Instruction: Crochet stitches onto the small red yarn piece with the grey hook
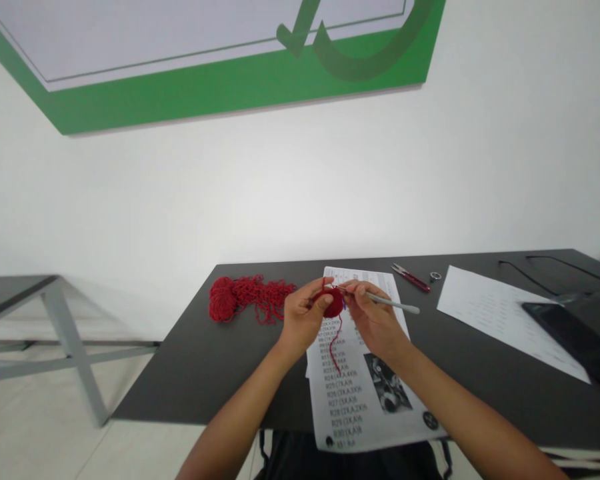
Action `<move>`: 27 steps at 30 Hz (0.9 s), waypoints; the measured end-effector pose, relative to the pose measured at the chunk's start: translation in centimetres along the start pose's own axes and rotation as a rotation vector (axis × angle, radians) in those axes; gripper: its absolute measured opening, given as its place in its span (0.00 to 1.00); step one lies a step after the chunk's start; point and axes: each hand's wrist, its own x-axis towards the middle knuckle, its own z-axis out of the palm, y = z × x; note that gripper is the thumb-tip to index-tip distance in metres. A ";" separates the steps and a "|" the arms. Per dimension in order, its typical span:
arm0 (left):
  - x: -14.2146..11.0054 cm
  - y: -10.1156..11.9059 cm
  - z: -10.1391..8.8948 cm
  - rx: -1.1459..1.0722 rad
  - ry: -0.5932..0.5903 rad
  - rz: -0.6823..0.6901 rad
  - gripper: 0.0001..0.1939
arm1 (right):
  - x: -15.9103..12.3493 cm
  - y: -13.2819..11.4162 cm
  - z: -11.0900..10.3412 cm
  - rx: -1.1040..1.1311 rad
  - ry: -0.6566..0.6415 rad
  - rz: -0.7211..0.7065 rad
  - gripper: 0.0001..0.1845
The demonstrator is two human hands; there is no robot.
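Observation:
My left hand [304,312] pinches a small round piece of red crochet work [334,304], with yarn raised over the forefinger. A loose red tail [333,345] dangles from the piece over the printed sheet. In my right hand [373,313] is a crochet hook [397,304] with a grey handle; its tip meets the top edge of the crochet piece. Something small and purple shows at the piece's right side, partly hidden by my fingers. To the left of my hands, a tangled heap of red yarn [250,297] lies on the dark table.
Under my hands, the printed pattern sheet [340,420] overhangs the table's front edge. Red-handled thread snips [411,277] and a small metal ring [435,276] lie at the back. Farther right are another paper [500,320], a black phone [570,337] and eyeglasses [555,290].

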 end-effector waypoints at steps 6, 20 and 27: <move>-0.7 -0.6 0.6 0.009 -0.029 0.004 0.24 | -0.2 0.2 -0.2 -0.185 0.047 -0.065 0.09; -1.2 0.3 1.5 -0.066 0.050 0.061 0.21 | -0.2 0.0 -0.3 -0.239 0.094 -0.174 0.06; -0.9 -0.4 1.8 -0.404 0.056 -0.097 0.17 | -0.4 -0.7 0.3 -0.175 0.036 -0.132 0.06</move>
